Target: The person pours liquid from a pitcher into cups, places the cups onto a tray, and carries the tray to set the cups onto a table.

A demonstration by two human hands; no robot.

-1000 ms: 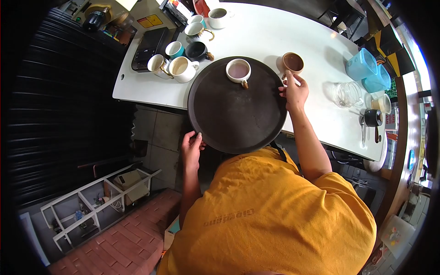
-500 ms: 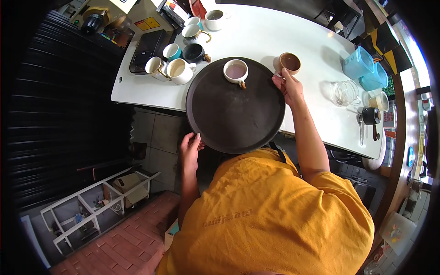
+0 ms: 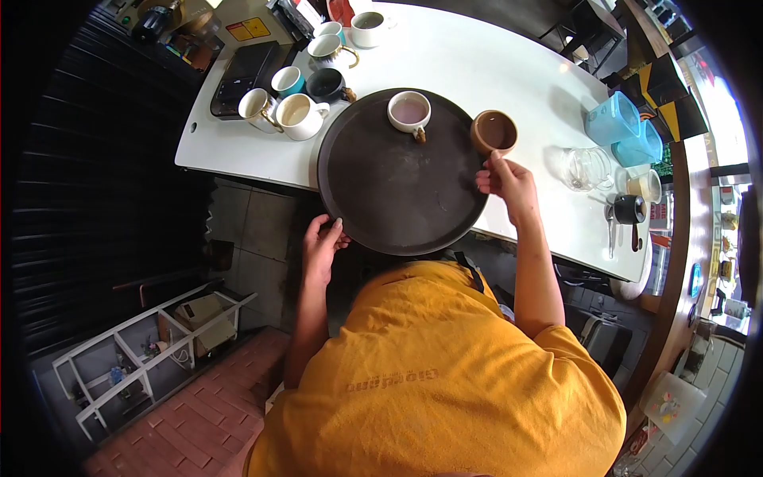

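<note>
R hand [image 3: 511, 189] w/ brown cup [image 3: 494, 131], L hand [image 3: 322, 250] on tray [image 3: 397, 191].
R fingers pinch cup's near side, by tray's right rim; L thumb & fingers pinch tray's near-left rim. White cup [image 3: 408, 110] sits on tray's far side; more mugs [image 3: 299, 118] stand left on table [image 3: 453, 52].

Blue containers [image 3: 612, 119] near glass jug [image 3: 586, 169]

By my count there's one round tray [image 3: 397, 191], one white cup [image 3: 409, 115] at its twelve o'clock, one brown cup [image 3: 494, 133] at two, two blue containers [image 3: 610, 119] out toward three, seven more cups [image 3: 305, 130] bunched between ten and eleven, and two hands: left hand [image 3: 322, 245] at eight, right hand [image 3: 511, 184] at three.
</note>
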